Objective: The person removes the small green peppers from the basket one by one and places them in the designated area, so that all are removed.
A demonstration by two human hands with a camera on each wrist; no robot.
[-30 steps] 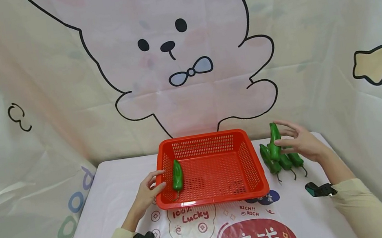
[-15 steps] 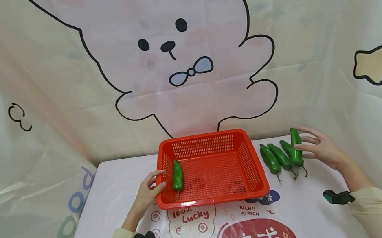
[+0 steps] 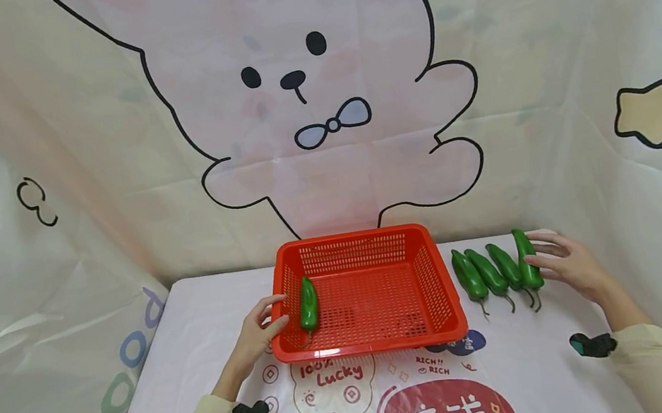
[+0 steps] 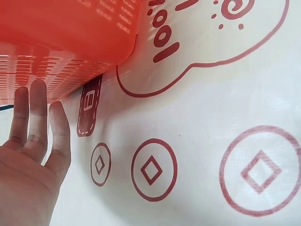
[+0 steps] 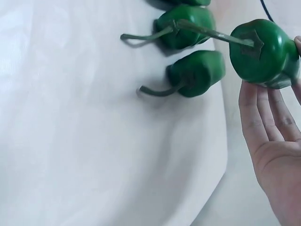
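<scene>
My right hand holds a long green chili pepper between thumb and fingers at the table's far right. In the right wrist view this pepper hangs stem end toward the camera, apart from the neighbouring peppers. Beside it, three more green peppers lie in a slanted row, stems toward the near side. My left hand grips the left rim of a red plastic basket; from the left wrist view, its fingers reach up against the basket's slotted wall. One green pepper lies inside the basket's left end.
A printed white cloth covers the table. Behind stands a fabric backdrop with a cartoon bear, close past the basket's far side. The right side of the table ends just beyond the held pepper.
My right hand has carried its pepper rightward and lower, from above the other peppers to the right end of their row. My left hand, the basket and its pepper have stayed put.
</scene>
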